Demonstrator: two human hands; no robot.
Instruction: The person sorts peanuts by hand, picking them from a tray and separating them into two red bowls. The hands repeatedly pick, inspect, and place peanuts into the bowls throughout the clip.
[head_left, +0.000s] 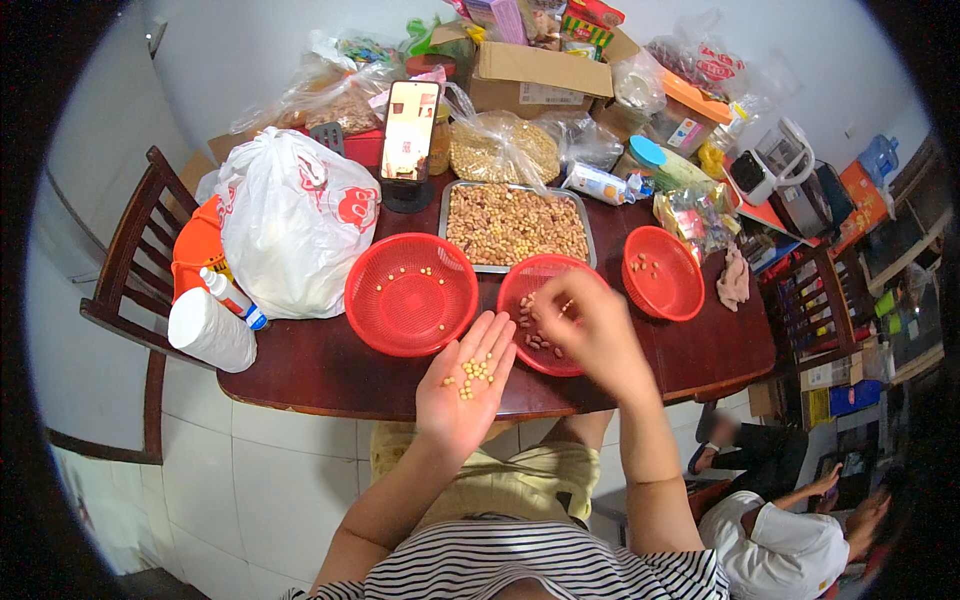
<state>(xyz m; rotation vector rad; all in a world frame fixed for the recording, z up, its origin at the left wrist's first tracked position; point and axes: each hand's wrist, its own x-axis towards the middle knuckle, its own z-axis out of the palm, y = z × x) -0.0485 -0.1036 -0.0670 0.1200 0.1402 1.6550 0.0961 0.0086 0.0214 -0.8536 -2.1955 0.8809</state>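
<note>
My left hand (456, 412) is palm up at the table's front edge, holding a small heap of yellow soybeans (474, 370). My right hand (591, 322), blurred, hovers over the middle red plastic basket (517, 358) with its fingers curled; whether they pinch anything is hidden. Reddish peanuts (537, 341) lie in that basket. A few soybeans are scattered in the left red basket (411, 296), just beyond my left fingertips. The right red basket (664, 279) holds several light brown beans or nuts. Behind them sits a metal tray (442, 225) of mixed peanuts and soybeans (517, 225).
A phone (410, 131) stands upright on a holder left of the tray. Left are a stuffed white plastic bag (300, 225), a paper roll (211, 330) and a bottle (232, 296). Bagged soybeans (504, 146) and a cardboard box (544, 71) are behind. A person (780, 536) sits lower right.
</note>
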